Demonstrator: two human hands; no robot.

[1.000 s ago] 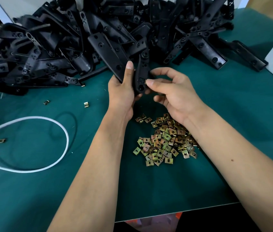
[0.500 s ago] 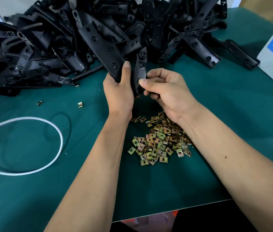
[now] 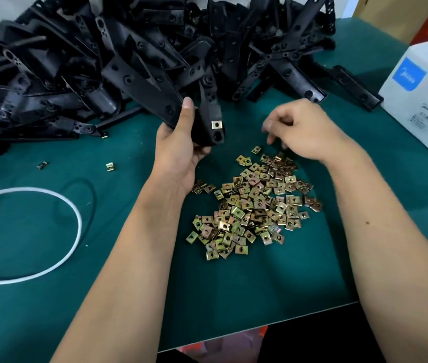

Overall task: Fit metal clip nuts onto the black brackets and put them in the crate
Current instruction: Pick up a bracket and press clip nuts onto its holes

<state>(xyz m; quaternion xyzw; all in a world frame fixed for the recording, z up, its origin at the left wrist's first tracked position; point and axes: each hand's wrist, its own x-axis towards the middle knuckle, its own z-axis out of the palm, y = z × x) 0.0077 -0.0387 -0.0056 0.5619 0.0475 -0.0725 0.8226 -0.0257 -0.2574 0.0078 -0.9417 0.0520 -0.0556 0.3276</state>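
Note:
My left hand (image 3: 178,150) grips a black bracket (image 3: 152,87) above the green table, thumb pressed on its face. One brass-coloured clip nut (image 3: 216,124) sits on the bracket's near end, beside an empty hole. My right hand (image 3: 302,129) hovers apart from the bracket, to its right, over the far edge of the clip nut pile (image 3: 255,203). Its fingers are loosely curled and blurred, and I see nothing held in them. The crate is not in view.
A big heap of black brackets (image 3: 102,56) fills the back of the table (image 3: 234,292). A white box (image 3: 422,93) stands at the right. A white cord loop (image 3: 58,260) lies at the left, with stray nuts (image 3: 110,166) near it.
My right hand has let go of the bracket end and moved right and down toward the nut pile. A clip nut now shows fitted on the bracket. The left hand still holds the bracket.

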